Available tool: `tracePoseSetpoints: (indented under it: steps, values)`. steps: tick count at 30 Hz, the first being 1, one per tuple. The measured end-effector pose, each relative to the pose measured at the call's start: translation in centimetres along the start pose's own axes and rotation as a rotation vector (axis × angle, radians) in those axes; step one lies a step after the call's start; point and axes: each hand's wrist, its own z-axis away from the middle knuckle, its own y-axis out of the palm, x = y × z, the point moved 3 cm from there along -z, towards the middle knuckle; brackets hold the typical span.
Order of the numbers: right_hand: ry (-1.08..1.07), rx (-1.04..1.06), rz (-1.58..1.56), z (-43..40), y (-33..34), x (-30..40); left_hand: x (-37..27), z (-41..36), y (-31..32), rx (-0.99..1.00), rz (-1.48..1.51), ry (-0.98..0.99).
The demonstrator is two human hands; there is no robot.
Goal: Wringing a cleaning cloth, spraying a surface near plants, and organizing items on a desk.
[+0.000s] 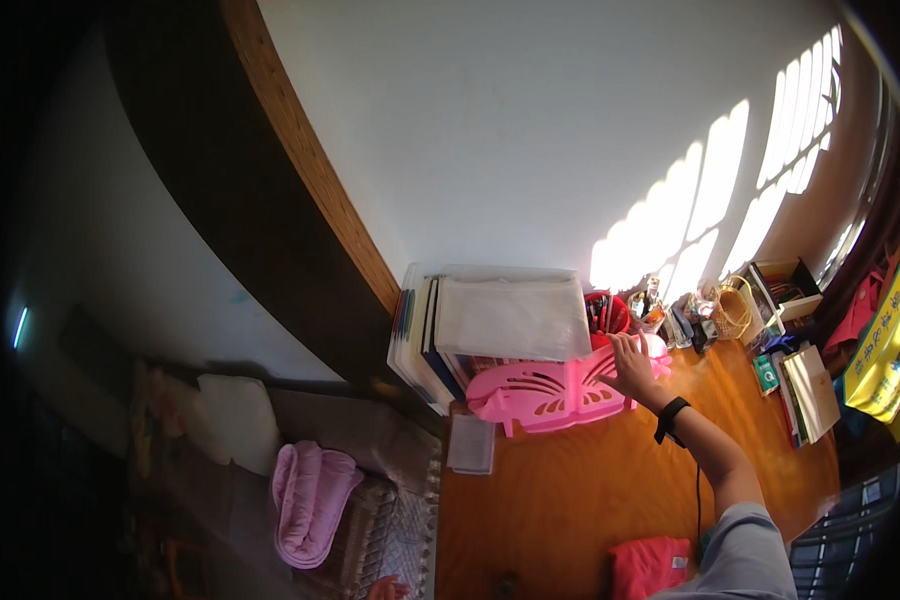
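My right hand point(634, 369), with a black band point(670, 420) on its wrist, is at the right wing of a pink plastic book stand point(551, 394). Its fingers are spread and the thumb stands apart. Whether the fingertips touch the stand is hard to tell. The stand has butterfly-shaped cutouts and sits in front of a row of upright books and folders point(439, 352). Just beyond my fingertips is a red pen holder point(607, 313) full of pens. Only some fingers of my left hand point(390, 589) show at the bottom edge; the rest is cut off.
On the wooden table point(570, 495) lie a clear flat case point(471, 444), red cloth point(651, 568), a black cable point(698, 502) and notebooks point(810, 394). A wicker basket point(733, 311) and an open box point(787, 289) stand along the wall. A folded pink quilt point(315, 502) lies left.
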Motion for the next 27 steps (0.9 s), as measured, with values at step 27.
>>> tracePoseSetpoints:
  steps: [27]
  values:
    - [-0.256, 0.388, -0.016, 17.5, -22.0, 11.3, -12.3, 4.8, 3.9, -0.051, -0.412, 0.668]
